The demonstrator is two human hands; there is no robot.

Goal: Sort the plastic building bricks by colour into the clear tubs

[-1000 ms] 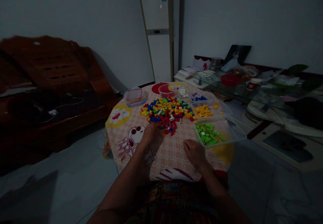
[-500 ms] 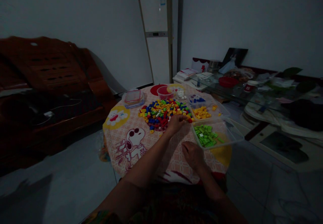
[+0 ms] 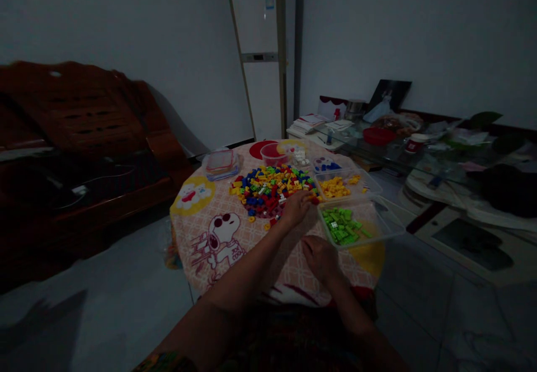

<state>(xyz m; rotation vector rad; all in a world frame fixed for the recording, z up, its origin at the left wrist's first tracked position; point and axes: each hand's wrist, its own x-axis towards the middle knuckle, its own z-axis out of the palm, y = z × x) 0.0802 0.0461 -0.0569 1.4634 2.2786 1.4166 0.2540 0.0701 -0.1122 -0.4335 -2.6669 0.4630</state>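
Observation:
A heap of mixed toy building bricks [image 3: 272, 184] in red, blue, yellow and green covers the middle of the round table. My left hand [image 3: 297, 208] reaches over the heap's right edge, fingers together and bent down among yellow and red bricks; what is between the fingertips is too dark and small to make out. My right hand [image 3: 321, 257] rests on the tablecloth nearer me, fingers curled closed and their inside hidden. Beside it stands a clear tray [image 3: 384, 229] with green bricks [image 3: 342, 226]. Behind that, yellow bricks [image 3: 334, 187] lie in another clear tray [image 3: 369, 180].
Blue bricks [image 3: 327, 165] sit in a farther tray. White bricks [image 3: 300, 158], a clear round tub [image 3: 274, 154] and stacked lids or boxes [image 3: 221, 162] stand at the table's back. A cluttered glass-topped cabinet [image 3: 356, 142] is to the right, a wooden sofa [image 3: 84, 120] to the left.
My left hand has shifted slightly, its fingers now lower and more bent at the right edge of the brick heap. My right hand has stayed in place.

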